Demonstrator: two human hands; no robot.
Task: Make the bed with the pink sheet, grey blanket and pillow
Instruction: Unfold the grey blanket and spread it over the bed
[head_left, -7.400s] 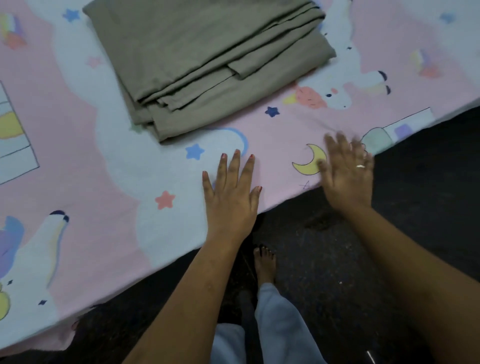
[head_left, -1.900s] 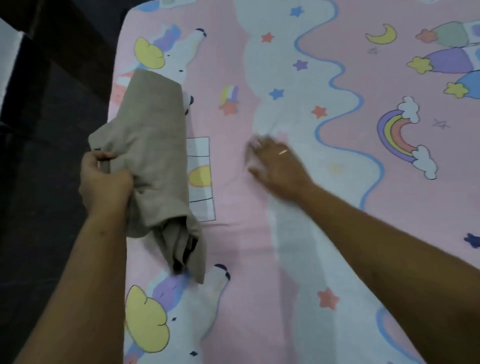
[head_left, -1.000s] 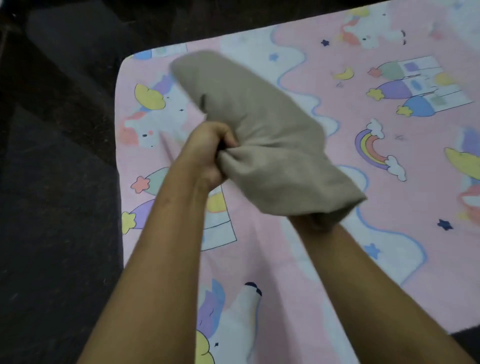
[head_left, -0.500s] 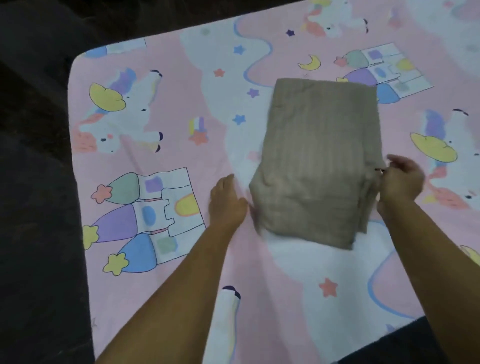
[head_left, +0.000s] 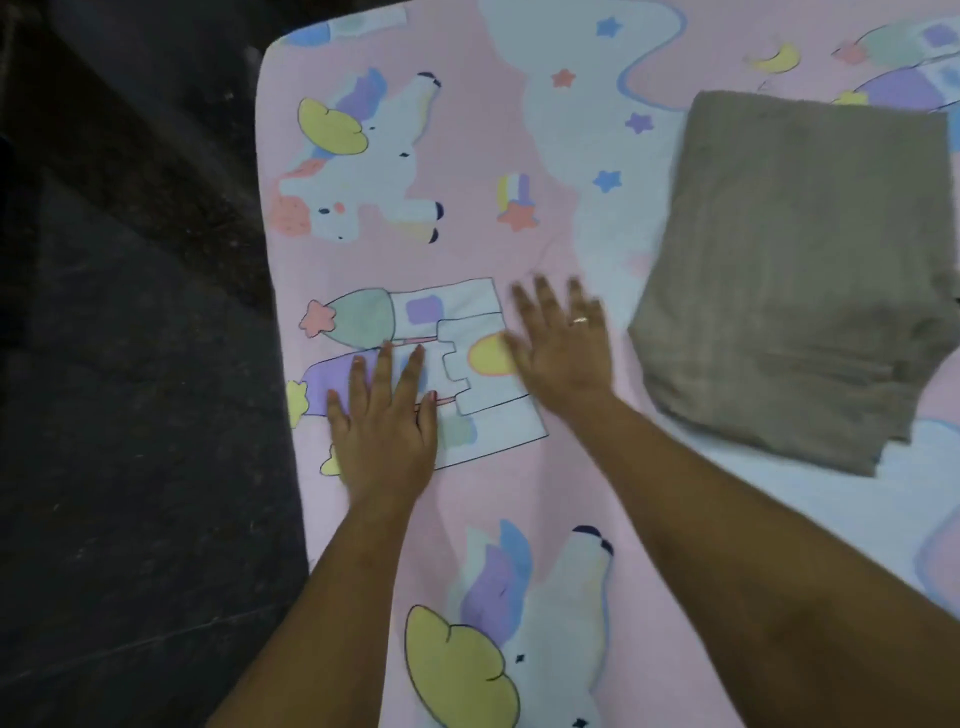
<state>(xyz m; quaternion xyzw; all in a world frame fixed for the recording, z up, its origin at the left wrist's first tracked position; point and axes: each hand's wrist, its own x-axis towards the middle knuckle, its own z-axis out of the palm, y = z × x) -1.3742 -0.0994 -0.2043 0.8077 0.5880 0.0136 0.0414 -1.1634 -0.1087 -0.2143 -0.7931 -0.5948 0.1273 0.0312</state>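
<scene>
The pink sheet (head_left: 467, 260), printed with unicorns, castles and stars, lies spread over the bed. The grey blanket (head_left: 795, 270) rests folded on the sheet at the right, apart from both hands. My left hand (head_left: 387, 415) lies flat on the sheet near the bed's left edge, fingers spread, holding nothing. My right hand (head_left: 563, 345), with a ring on one finger, is flat on the sheet just beside it, fingers apart and slightly blurred. No pillow is in view.
A dark floor (head_left: 130, 415) runs along the bed's left edge. The sheet's rounded corner (head_left: 275, 52) shows at the top left.
Both hands have let go of the folded grey blanket, which now rests on the sheet to the right. The hands have moved left and lie flat on the sheet.
</scene>
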